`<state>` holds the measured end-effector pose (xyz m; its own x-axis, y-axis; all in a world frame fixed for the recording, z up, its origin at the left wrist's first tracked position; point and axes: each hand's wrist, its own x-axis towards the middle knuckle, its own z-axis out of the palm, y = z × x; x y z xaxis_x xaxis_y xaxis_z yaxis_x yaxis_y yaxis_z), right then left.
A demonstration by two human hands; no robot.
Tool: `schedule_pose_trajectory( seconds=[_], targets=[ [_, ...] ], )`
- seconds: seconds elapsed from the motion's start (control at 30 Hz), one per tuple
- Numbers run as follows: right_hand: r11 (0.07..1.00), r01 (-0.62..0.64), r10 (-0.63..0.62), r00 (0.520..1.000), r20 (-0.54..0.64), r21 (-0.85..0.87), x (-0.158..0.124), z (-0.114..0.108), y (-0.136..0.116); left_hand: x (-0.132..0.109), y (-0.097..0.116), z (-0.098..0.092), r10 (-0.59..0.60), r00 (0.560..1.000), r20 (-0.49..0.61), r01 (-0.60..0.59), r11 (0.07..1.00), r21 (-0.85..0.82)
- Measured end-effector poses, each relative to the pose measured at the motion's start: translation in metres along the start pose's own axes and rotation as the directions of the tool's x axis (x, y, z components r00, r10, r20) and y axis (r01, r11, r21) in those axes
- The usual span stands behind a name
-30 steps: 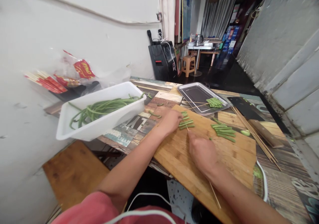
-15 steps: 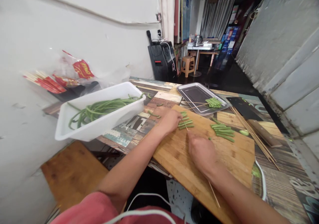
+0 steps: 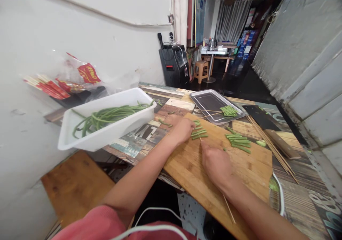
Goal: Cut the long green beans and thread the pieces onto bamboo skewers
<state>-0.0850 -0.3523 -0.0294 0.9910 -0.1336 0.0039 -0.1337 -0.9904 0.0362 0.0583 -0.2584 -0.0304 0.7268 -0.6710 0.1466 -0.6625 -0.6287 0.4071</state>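
Note:
My right hand [image 3: 217,160] is closed around a thin bamboo skewer [image 3: 229,210], whose back end sticks out below the wrist. The skewer's front end meets the nearest of several cut green bean pieces [image 3: 199,133] lying side by side on the wooden cutting board [image 3: 184,165]. At the left end of that row, my left hand [image 3: 185,129] has its fingers bent and pressed on the beans; its fingertips are partly hidden. A second group of cut bean pieces [image 3: 238,141] lies to the right on the board.
Whole long beans [image 3: 107,119] fill part of a white plastic tub [image 3: 128,126] at left. Skewered beans [image 3: 229,111] rest on a metal tray [image 3: 203,106] behind the board. On the right lie loose skewers [image 3: 269,145] and a cleaver [image 3: 283,142]. A bowl rim [image 3: 282,197] shows beside the board.
Both hands, the skewer and the beans stay almost where they were. The whole view has shifted very slightly.

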Motion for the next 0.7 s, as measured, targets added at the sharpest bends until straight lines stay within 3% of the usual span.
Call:
schedule_pose_trajectory(
  seconds=[0.7],
  targets=[
    [1.000, 0.006, -0.007, 1.000, -0.015, -0.011, -0.0013, 0.0007, 0.0003, 0.0019, -0.0027, -0.0002, 0.030, 0.999, 0.022, -0.031, 0.999, 0.043]
  ],
)
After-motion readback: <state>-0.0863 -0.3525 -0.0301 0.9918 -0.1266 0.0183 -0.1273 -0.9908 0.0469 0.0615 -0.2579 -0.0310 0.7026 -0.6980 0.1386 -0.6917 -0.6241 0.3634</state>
